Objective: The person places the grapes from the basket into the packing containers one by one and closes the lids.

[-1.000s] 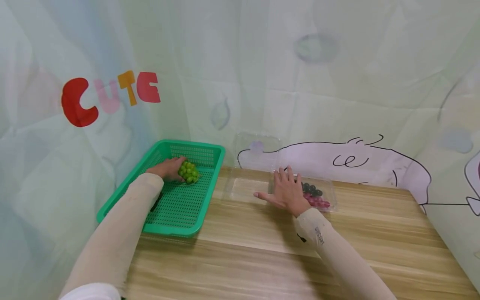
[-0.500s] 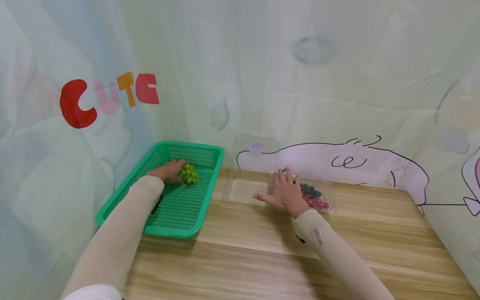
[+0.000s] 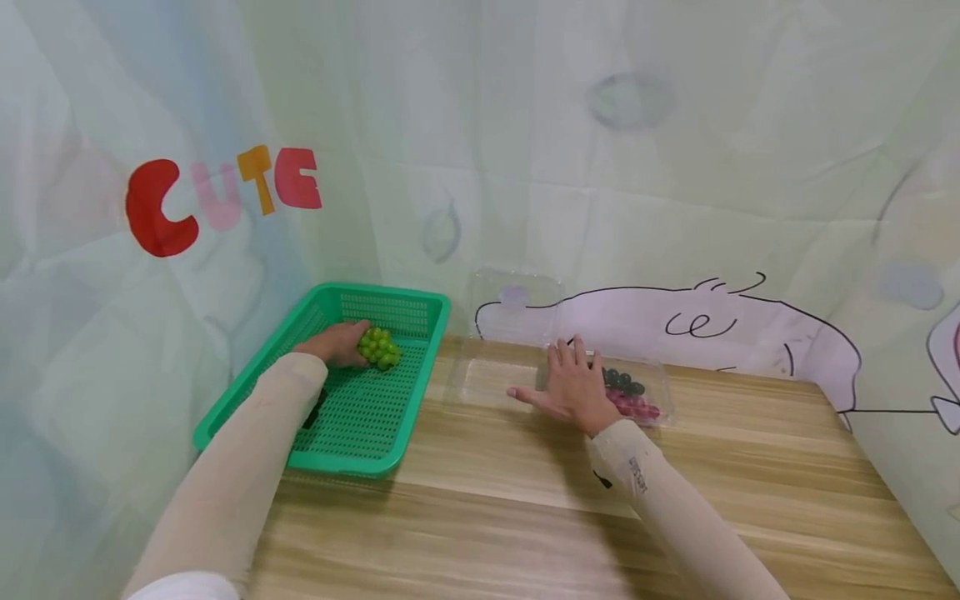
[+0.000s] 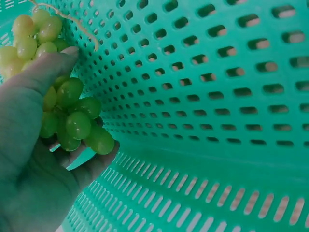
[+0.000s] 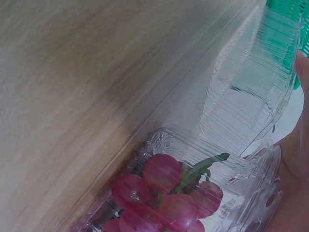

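My left hand [image 3: 339, 343] reaches into the green plastic basket [image 3: 411, 408] and grips a bunch of green grapes [image 3: 381, 348]. In the left wrist view, the thumb lies across the green grapes [image 4: 77, 123] and fingertips show beneath them; a thin stem sticks out above. My right hand [image 3: 572, 386] lies with fingers spread over the near parts of two clear plastic boxes. One box [image 3: 491, 377], left of that hand, has its clear lid [image 3: 517, 308] raised. The other box [image 3: 658, 372] holds dark grapes [image 3: 624, 381] and red grapes [image 3: 634, 404], partly hidden by the hand.
The wooden table [image 3: 480, 517] carries the basket at left and the boxes at the back. A printed curtain [image 3: 465, 150] rises directly behind them and along the left side. A dark object [image 3: 315, 410] shows beside the left sleeve in the basket.
The green grapes have turned slightly in my left hand and their lower end has swung a little to the right. My right hand stays in the same place.
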`<state>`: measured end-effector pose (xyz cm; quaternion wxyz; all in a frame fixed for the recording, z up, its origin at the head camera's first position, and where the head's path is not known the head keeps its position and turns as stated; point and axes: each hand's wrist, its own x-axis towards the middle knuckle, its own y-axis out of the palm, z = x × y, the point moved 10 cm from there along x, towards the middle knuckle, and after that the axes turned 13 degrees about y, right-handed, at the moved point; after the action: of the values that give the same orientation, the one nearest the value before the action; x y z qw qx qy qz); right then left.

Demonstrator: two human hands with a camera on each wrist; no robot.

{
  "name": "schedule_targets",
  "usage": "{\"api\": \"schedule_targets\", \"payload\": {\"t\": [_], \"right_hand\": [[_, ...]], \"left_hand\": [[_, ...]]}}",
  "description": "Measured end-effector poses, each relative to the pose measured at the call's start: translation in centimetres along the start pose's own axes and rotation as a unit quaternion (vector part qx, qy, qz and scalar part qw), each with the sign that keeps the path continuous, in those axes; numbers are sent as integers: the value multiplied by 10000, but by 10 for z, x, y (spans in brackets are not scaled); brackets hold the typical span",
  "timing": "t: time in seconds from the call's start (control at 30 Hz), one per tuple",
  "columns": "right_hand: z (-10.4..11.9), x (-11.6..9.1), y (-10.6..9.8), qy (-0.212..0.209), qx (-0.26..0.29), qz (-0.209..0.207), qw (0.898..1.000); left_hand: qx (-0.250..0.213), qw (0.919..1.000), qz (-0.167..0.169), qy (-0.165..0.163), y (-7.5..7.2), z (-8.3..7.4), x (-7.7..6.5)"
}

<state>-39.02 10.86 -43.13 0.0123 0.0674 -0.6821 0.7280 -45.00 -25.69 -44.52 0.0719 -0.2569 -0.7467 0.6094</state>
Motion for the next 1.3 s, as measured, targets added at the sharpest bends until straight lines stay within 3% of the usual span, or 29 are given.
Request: {"api": "schedule_targets", "payload": {"t": [0.4, 1.3], "right_hand": [[-1, 0, 0, 21, 42, 1, 10000], [0, -2, -1, -6, 142, 38, 9999]], "left_hand": [[-374, 9993, 48, -27, 1, 3, -6], [-410, 9990, -136, 114, -15, -4, -20]]}}
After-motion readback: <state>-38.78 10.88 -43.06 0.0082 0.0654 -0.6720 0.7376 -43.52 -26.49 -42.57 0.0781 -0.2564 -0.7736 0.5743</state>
